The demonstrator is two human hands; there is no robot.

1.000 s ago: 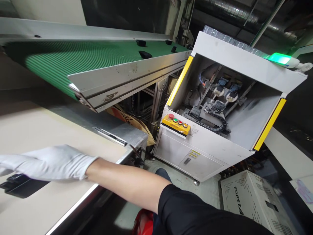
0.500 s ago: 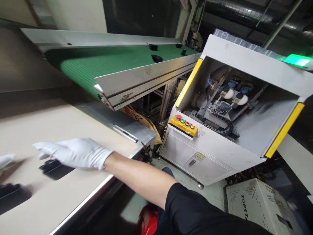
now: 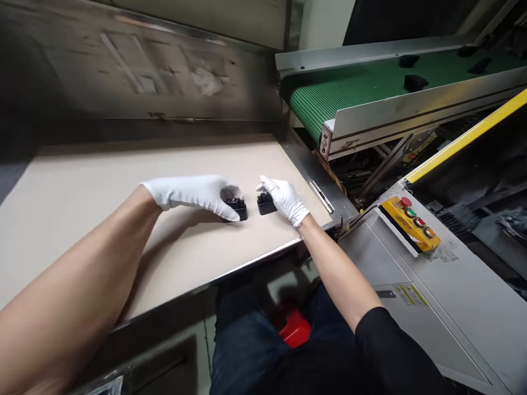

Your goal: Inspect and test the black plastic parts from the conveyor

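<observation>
Two small black parts rest on the beige table board (image 3: 197,247). My left hand (image 3: 197,193), in a white glove, curves around the left black part (image 3: 237,208), thumb at its near side and fingers behind it. The right black part (image 3: 265,204) sits just beside it, with a gap between them. My gloved right hand (image 3: 286,198) is closed over the right side of that part, fingertips bent across its top. Small upright pegs show on top of both parts.
A green conveyor (image 3: 346,85) with several black pieces runs off at the back right. A metal ruler-like strip (image 3: 320,194) lies at the board's right edge. At the right stands a white machine with a yellow button box (image 3: 409,224). A red stool (image 3: 295,328) is below.
The view has swung left and down onto the table. My left hand has come fully into view around one black part, and my right hand has closed on the other.
</observation>
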